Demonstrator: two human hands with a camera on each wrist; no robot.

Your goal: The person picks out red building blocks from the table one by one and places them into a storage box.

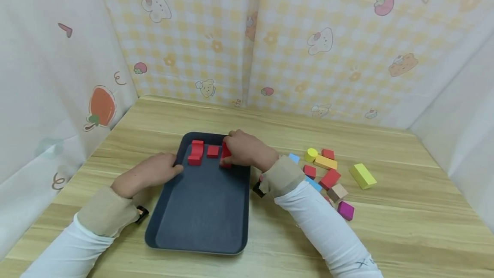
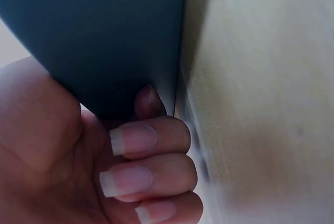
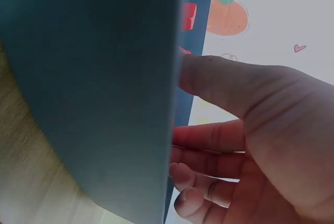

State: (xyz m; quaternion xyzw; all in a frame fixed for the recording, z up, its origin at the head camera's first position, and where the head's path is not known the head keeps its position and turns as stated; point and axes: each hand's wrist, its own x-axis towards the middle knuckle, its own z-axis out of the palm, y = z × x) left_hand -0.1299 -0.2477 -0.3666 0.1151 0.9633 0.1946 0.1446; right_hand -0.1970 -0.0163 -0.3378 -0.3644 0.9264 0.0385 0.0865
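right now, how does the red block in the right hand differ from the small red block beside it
The held block is gripped by the right hand; the small block is untouched. The held block looks longer, the small block shorter. The held block is partly covered; the small block shows whole. Both are red and inside the tray.

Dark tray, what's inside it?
Three red blocks at the far end. The right hand's grip partly covers the rightmost one and hides the tray's far right corner; what's beneath can't be seen.
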